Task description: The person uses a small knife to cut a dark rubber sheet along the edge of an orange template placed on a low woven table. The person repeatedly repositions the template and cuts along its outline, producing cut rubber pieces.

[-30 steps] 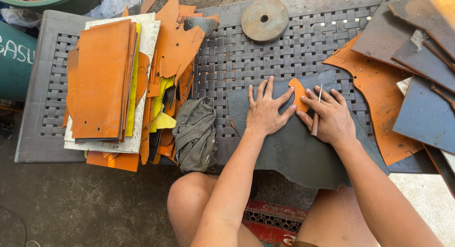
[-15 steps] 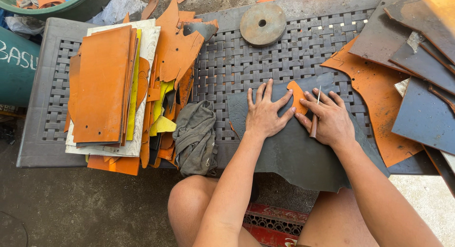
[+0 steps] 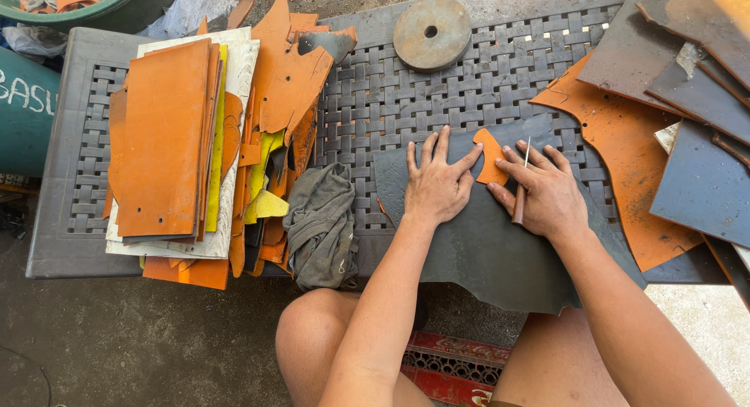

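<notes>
fingers of my left hand (image 3: 436, 190) stay spread flat on the dark leather sheet (image 3: 484, 243) at centre frame, thumb on the orange template (image 3: 491, 157); my right hand (image 3: 549, 198) still pinches the awl (image 3: 522, 184) beside it. nothing has shifted: tracing continues.

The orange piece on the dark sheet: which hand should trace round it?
Probably the right hand: it holds the thin tool beside the orange piece. The left hand lies flat on the dark sheet.
</notes>
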